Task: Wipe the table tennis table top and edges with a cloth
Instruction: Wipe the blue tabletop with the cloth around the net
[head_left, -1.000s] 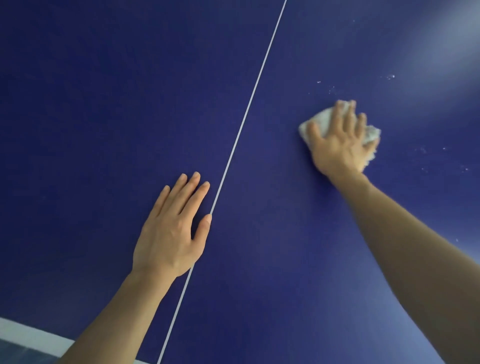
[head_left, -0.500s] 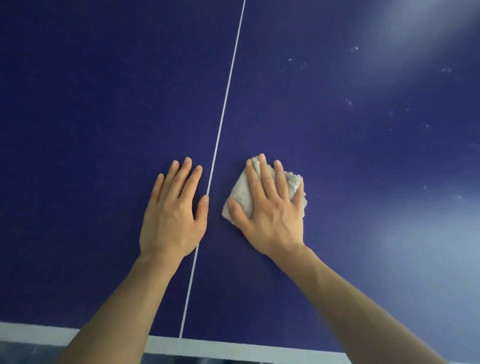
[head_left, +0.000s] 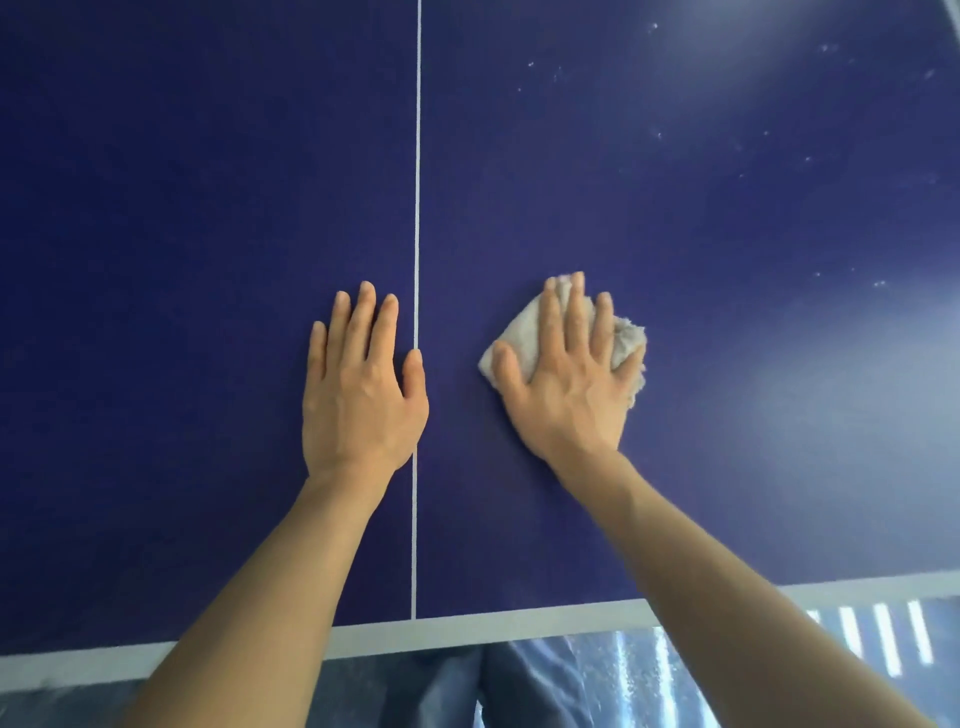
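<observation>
Just right of the white centre line (head_left: 416, 208) on the blue table tennis table (head_left: 208, 182), my right hand (head_left: 569, 382) lies flat with fingers spread, pressing a crumpled whitish cloth (head_left: 626, 343) against the playing surface; the cloth shows past my thumb and little finger. Just left of that line, my left hand (head_left: 361, 387) rests palm down on the bare top, fingers straight and close together, the thumb lying along the line itself. Farther right of the line, toward the far end, pale specks (head_left: 660, 135) dot the surface under a soft glare. Nearer me, the line meets the white border stripe (head_left: 519, 621) along the table's edge, both my forearms crossing it.
</observation>
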